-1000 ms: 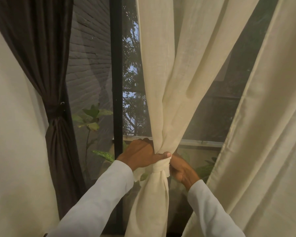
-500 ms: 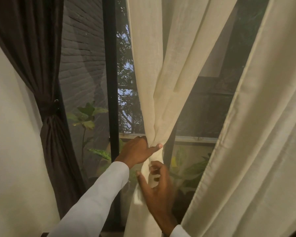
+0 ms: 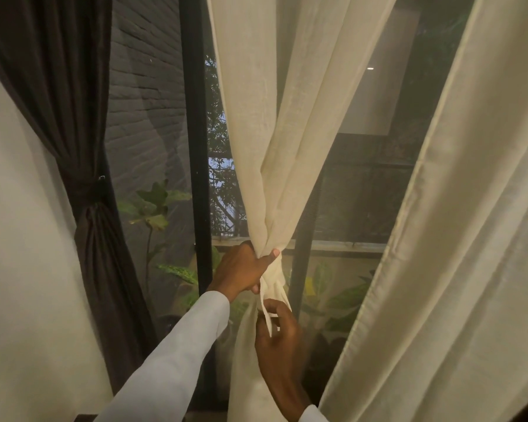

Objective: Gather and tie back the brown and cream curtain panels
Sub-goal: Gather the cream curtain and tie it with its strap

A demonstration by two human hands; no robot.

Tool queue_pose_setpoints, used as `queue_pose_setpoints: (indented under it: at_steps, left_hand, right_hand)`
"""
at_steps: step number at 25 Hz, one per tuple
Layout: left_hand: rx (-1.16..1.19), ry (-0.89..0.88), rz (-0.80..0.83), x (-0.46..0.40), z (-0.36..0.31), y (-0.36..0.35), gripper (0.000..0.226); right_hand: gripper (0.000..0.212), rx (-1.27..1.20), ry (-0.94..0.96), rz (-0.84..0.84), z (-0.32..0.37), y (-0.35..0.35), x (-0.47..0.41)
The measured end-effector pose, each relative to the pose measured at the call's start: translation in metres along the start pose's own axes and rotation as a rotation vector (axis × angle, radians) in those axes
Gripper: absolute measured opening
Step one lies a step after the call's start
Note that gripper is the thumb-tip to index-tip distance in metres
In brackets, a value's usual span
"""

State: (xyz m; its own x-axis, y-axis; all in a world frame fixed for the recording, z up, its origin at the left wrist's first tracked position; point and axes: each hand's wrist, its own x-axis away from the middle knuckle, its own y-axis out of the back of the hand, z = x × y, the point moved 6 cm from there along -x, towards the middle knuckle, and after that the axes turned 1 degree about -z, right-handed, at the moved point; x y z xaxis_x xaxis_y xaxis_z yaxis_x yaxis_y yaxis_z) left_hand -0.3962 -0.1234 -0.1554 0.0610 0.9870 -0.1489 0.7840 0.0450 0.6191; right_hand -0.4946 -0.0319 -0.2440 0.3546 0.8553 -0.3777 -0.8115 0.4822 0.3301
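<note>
The cream curtain (image 3: 275,147) hangs straight up and down in front of you, wide at the top and squeezed into a thin bunch at your hands. Your left hand (image 3: 241,271) is wrapped tight around that bunch, thumb across the front. A thin cream tie strip (image 3: 267,315) dangles just below it. Your right hand (image 3: 279,339) sits right under your left hand, with its fingers (image 3: 282,306) curled and pinching the strip.

Below your hands the curtain drops down loose, long way pointing to the floor.

To the right of your right hand there is a dark open gap, then the edge of another cream curtain panel (image 3: 457,239) slanting down. To the left of your left hand a black window post (image 3: 195,147) stands close by, touching nothing. Past it is clear glass with green plant leaves (image 3: 153,205) behind. Far to the left, the brown curtain (image 3: 73,111) hangs well apart from your hands, pinched in at its middle by a dark tie (image 3: 93,190).
</note>
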Motion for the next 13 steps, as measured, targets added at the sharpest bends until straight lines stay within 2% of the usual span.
queue_pose_setpoints:
  at_steps: [1,2,5,7,8,10,11,13]
  left_hand:
    - [-0.005,-0.002,-0.007,0.000,-0.002,0.000,0.048]
    - [-0.028,-0.010,-0.018,0.000,-0.003,0.001,0.050]
    - [-0.112,-0.035,-0.029,0.002,-0.007,0.001,0.052]
    - [-0.039,-0.027,0.007,0.002,-0.005,-0.003,0.050]
    - [0.014,-0.020,0.026,0.001,-0.005,-0.005,0.050]
    - [0.076,-0.017,0.045,-0.001,-0.004,-0.009,0.050]
    - [0.092,-0.018,0.045,-0.002,-0.004,-0.009,0.051]
    - [0.133,-0.021,0.043,-0.004,-0.002,-0.010,0.051]
  right_hand:
    - [0.012,-0.018,0.022,0.023,0.003,0.003,0.001]
    - [0.018,-0.025,0.025,0.063,0.005,0.003,0.004]
    - [0.058,0.114,0.026,0.061,0.012,0.000,0.020]
    - [0.071,0.266,0.102,0.037,0.011,-0.009,0.028]
    - [0.068,0.311,0.141,0.072,0.013,-0.016,0.028]
    - [0.047,0.417,0.094,0.286,0.015,-0.023,0.030]
    - [0.043,0.442,0.075,0.379,0.011,-0.026,0.031]
    - [0.046,0.448,0.017,0.504,-0.001,-0.033,0.032]
